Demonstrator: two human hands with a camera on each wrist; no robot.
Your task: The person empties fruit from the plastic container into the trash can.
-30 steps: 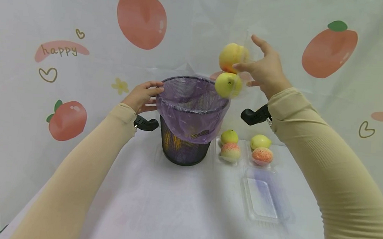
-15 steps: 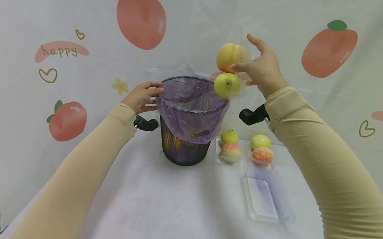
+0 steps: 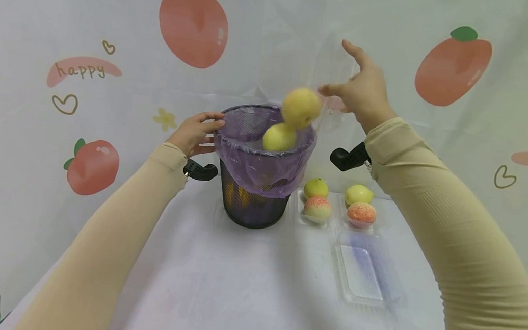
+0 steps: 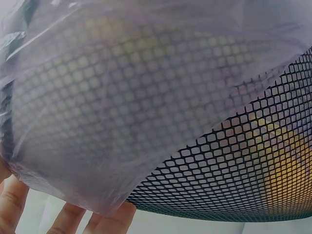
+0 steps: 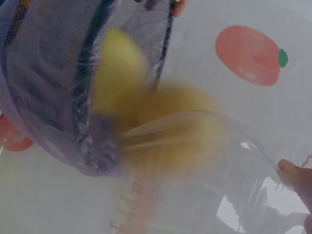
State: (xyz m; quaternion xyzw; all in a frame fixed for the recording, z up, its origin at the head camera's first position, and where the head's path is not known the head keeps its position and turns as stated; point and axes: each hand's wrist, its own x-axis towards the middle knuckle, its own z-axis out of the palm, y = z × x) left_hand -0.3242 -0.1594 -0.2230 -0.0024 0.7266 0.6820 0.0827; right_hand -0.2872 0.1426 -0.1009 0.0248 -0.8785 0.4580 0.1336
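Note:
A black mesh bin (image 3: 253,213) lined with a purple plastic bag (image 3: 263,172) stands upright on the table. My left hand (image 3: 194,133) holds its left rim, fingers at the bag's edge. Above the bin's right side, my right hand (image 3: 365,93) grips a clear plastic tray (image 5: 234,190) tipped toward the opening, thumb and fingers spread across it. A yellow-green fruit (image 3: 278,138) is in the bin's mouth. Just above it a blurred yellow peach (image 3: 301,108) is in the air, off the tray.
Right of the bin, one clear tray holds a green fruit (image 3: 316,188) and a speckled peach (image 3: 317,209); another holds a lemon (image 3: 359,195) and a reddish speckled fruit (image 3: 361,215). A bare clear tray (image 3: 359,274) lies in front. A printed cloth (image 3: 263,42) hangs behind.
Both fruits have slid out of the tipped tray, down and left into the bin's mouth. My right hand has barely moved; my left hand stays at the rim.

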